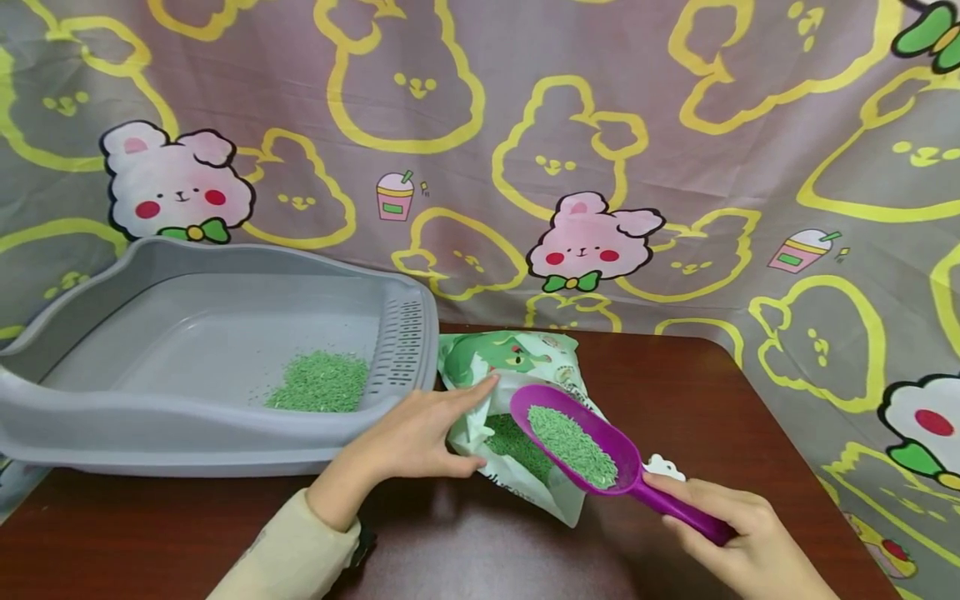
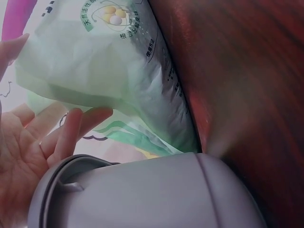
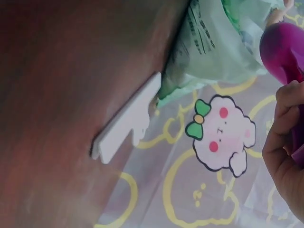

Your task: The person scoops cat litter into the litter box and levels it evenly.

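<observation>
My right hand (image 1: 750, 533) grips the handle of a purple scoop (image 1: 630, 454). Green litter pellets (image 1: 573, 446) fill much of the scoop, which hangs tilted over the mouth of a litter bag (image 1: 566, 496). More green pellets (image 1: 517, 442) show inside the bag. At the bag's left side is my left hand (image 1: 420, 433), index finger stretched along the rim and thumb apart from it. In the left wrist view, this hand's fingers (image 2: 76, 128) lie spread against the pale bag (image 2: 85, 71). The right wrist view shows fingers curled round the scoop (image 3: 282, 50).
A grey litter box (image 1: 225, 433) stands to the left, with a small heap of green pellets (image 1: 322, 383) near its slotted side. On the brown table (image 1: 660, 383), a white clip-like piece (image 3: 128, 123) lies right of the bag. A patterned cloth (image 1: 465, 167) hangs behind.
</observation>
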Tool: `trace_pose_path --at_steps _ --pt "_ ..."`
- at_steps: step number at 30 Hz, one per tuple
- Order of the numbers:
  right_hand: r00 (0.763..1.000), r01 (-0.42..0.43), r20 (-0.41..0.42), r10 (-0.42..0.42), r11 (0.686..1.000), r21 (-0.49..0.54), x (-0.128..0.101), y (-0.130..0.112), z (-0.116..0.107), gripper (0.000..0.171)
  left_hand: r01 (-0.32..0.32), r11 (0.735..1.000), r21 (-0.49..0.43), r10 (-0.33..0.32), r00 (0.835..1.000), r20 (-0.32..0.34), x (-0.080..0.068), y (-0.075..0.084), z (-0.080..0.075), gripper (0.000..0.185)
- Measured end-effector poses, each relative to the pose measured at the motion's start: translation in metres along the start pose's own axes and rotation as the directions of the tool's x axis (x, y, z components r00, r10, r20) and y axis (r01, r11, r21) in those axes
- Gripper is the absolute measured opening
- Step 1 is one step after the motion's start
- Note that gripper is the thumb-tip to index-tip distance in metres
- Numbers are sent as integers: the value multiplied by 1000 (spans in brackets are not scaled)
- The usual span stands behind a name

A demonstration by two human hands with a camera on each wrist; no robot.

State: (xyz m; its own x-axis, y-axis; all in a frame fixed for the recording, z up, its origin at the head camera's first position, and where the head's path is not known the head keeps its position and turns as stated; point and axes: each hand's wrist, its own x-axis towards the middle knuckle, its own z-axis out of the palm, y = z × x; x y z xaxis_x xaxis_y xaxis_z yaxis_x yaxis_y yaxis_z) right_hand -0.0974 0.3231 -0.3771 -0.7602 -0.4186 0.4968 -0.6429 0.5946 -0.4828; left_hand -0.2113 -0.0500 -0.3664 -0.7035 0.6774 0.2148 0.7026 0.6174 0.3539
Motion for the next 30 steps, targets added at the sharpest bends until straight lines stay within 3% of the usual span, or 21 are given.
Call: trace_pose_path --at_steps 6,14,22,30 --pt "1000 17 25 -16 1000 -16 2 3 -8 63 -8 1000 -8 8 1000 15 1 -1 1 101" --pt "998 64 -10 -65 994 -83 6 7 -11 68 -6 1000 -18 6 1000 23 0 0 1 102" --pt "976 211 -69 -208 977 33 20 16 -11 58 -11 1000 -16 11 1000 17 0 -1 1 101" --pt "961 265 -94 -261 963 38 36 19 -12 45 -26 1000 -16 26 1000 9 1 -2 1 101"
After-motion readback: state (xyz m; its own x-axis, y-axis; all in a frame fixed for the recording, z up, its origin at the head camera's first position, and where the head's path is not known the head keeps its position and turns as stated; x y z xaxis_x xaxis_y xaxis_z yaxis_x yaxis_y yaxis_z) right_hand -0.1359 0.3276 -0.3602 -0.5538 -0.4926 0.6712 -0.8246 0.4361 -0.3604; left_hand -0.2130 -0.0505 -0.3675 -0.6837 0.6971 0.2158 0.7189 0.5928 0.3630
